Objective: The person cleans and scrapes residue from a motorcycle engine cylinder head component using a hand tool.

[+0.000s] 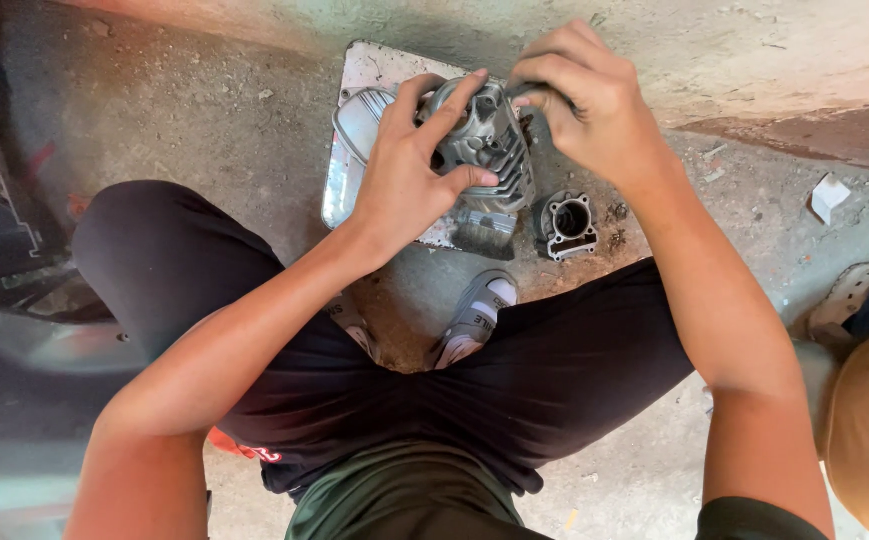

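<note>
A grey finned engine cylinder head (490,150) rests on a shallow metal tray (367,70) lying on the concrete floor. My left hand (410,170) grips its left side, fingers spread over the top. My right hand (590,105) is bunched at its upper right edge, fingers closed on something small that I cannot make out. A smaller grey engine cylinder (567,225) with a round bore sits on the floor just right of the tray.
I squat in black shorts, one foot in a grey sandal (475,318) below the tray. A low concrete step (755,60) runs along the top. Another person's sandal (850,295) and clothing show at right. A scrap of white paper (830,197) lies nearby.
</note>
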